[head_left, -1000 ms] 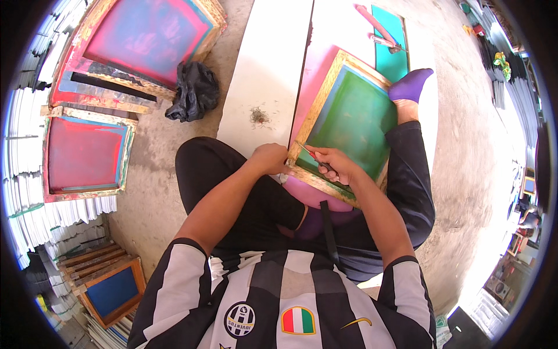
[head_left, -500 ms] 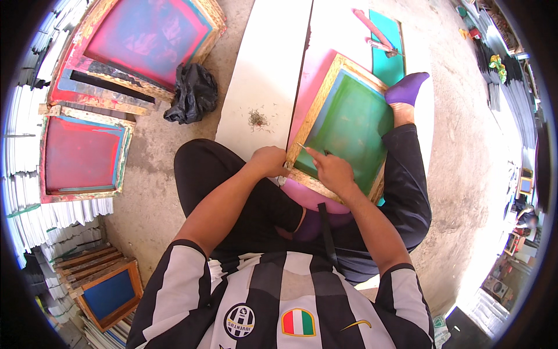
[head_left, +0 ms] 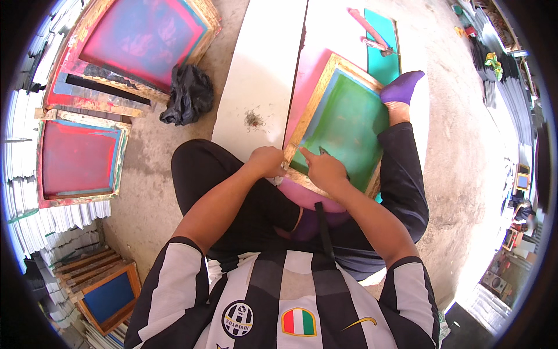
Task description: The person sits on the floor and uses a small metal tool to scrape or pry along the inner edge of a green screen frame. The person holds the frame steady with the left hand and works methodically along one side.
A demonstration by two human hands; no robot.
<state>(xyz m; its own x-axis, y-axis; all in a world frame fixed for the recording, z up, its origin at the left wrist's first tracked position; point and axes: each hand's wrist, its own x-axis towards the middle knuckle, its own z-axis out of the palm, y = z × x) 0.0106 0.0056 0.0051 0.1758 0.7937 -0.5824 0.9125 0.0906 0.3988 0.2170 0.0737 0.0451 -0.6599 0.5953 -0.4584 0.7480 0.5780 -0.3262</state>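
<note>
Now our right hand (head_left: pixel 325 168) has slid inward, forefinger pressing the green mesh of the wooden frame (head_left: pixel 343 125) propped on our lap. Left hand (head_left: pixel 268 161) stays clamped on its near corner. Work continues along that edge.

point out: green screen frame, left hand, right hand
green screen frame (head_left: pixel 347 125): head view, on the green mesh, mid-panel.
left hand (head_left: pixel 266 161): head view, on the knuckles, at the frame's near corner.
right hand (head_left: pixel 325 168): head view, on the back of the hand.

Rough wooden frame (head_left: pixel 308 110) with matt green mesh (head_left: pixel 349 131); crumpled black cloth (head_left: pixel 187 96) on rough concrete floor (head_left: pixel 151 192)
</note>
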